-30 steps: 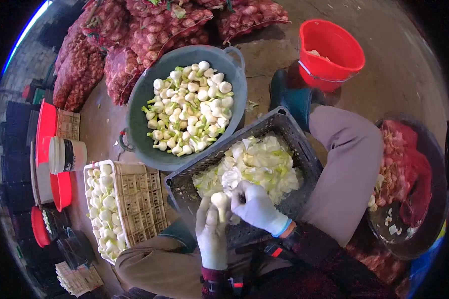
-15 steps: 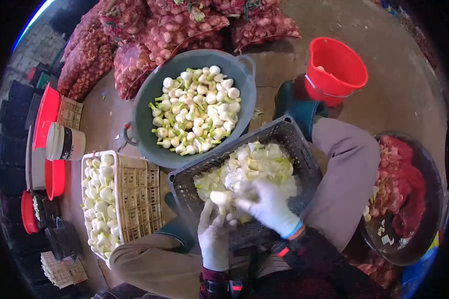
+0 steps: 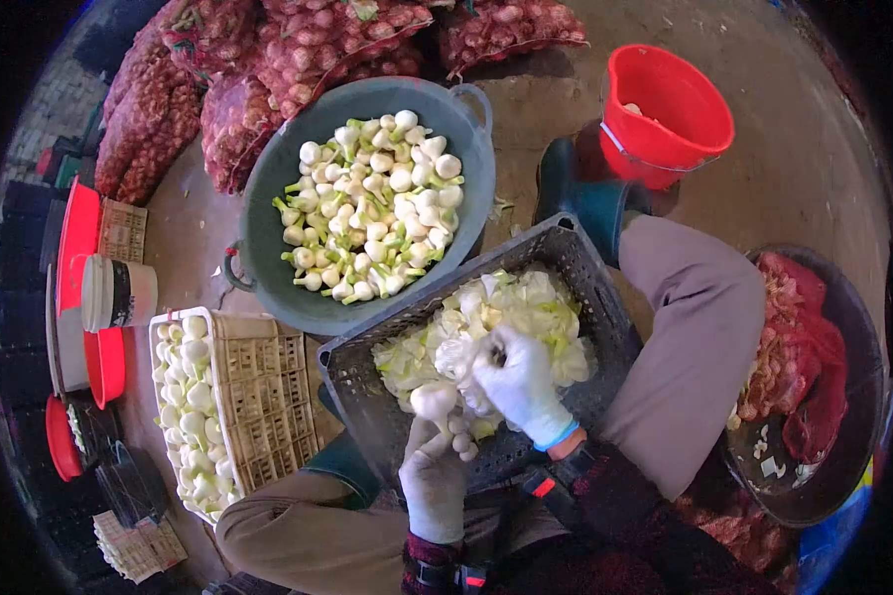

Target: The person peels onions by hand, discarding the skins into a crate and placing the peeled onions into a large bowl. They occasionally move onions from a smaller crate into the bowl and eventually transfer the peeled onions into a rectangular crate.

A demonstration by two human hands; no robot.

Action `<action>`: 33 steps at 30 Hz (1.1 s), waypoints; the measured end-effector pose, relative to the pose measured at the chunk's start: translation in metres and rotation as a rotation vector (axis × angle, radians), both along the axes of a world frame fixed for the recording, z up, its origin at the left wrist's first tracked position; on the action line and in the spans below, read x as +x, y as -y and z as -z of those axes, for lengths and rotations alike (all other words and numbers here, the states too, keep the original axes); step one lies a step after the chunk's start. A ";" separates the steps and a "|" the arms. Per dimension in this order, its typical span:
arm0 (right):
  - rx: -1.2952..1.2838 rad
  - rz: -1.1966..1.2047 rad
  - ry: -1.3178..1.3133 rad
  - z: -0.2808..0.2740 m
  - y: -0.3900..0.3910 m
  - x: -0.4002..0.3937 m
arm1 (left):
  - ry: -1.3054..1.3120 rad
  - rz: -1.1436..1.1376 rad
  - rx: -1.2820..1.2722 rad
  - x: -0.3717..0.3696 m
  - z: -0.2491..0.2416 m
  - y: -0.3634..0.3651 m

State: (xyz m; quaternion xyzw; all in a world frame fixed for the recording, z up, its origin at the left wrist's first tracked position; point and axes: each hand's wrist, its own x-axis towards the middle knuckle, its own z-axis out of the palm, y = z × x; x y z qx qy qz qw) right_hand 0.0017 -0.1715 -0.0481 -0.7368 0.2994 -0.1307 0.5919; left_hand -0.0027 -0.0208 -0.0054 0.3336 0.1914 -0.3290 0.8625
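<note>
A small round white peeled onion bulb [image 3: 434, 400] sits just below the middle of the frame, smooth and pale, its skin off. The left hand [image 3: 435, 483], in a white knit glove, comes up from the bottom edge and grasps the bulb from underneath, fingers curled around its lower part. The right hand [image 3: 518, 384], also in a white glove with a blue cuff, is just right of the bulb and slightly above it, fingers bent and pinched together near the bulb's upper side; whether it grips a tool or a strip of skin cannot be told.

Both hands work over a dark grey slotted plastic crate [image 3: 367, 362] tilted across the person's lap, which holds a heap of pale green and white onion peelings [image 3: 536, 302] directly behind the hands. Above it, in the upper middle of the frame, a round grey plastic tub [image 3: 268, 218] is full of peeled white bulbs with green stems. At lower left a cream slotted plastic crate [image 3: 273, 397] holds a row of white bulbs along its left side. Red mesh sacks of unpeeled onions [image 3: 268, 59] lie along the top edge, a red plastic bucket [image 3: 665, 109] stands at upper right, and a dark round basin [image 3: 843, 476] with red netting and unpeeled bulbs sits at the right edge, beyond the person's grey-trousered knee [image 3: 700, 307].
</note>
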 end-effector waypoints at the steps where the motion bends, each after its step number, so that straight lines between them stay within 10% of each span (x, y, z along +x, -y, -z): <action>1: 0.123 0.040 -0.031 -0.002 0.006 0.000 | -0.072 -0.052 0.091 -0.001 -0.003 0.002; 5: -0.111 -0.130 -0.331 -0.015 0.034 -0.001 | -0.090 -0.074 0.016 -0.003 0.009 -0.016; 8: -0.068 -0.294 -0.062 -0.011 0.020 -0.018 | -0.017 -0.072 0.029 -0.003 0.007 -0.018; 14: 0.519 -0.339 -0.041 -0.040 -0.014 -0.015 | 0.064 -0.189 0.113 0.032 -0.011 -0.049; 16: 0.051 -0.433 0.207 -0.068 -0.025 -0.009 | 0.081 -0.102 0.169 0.038 -0.024 -0.053; 22: 0.128 -0.409 0.379 -0.062 -0.036 -0.004 | -0.067 0.020 0.231 0.028 -0.029 -0.028; 28: -0.382 -0.526 0.364 -0.038 -0.019 0.000 | 0.028 0.149 0.432 0.019 -0.016 -0.014; 32: -0.241 -0.273 0.157 -0.013 -0.019 0.004 | -0.077 0.256 0.168 0.013 0.003 -0.021; 33: 0.217 -0.160 0.034 -0.018 -0.015 0.001 | 0.046 0.208 0.347 0.007 -0.002 -0.018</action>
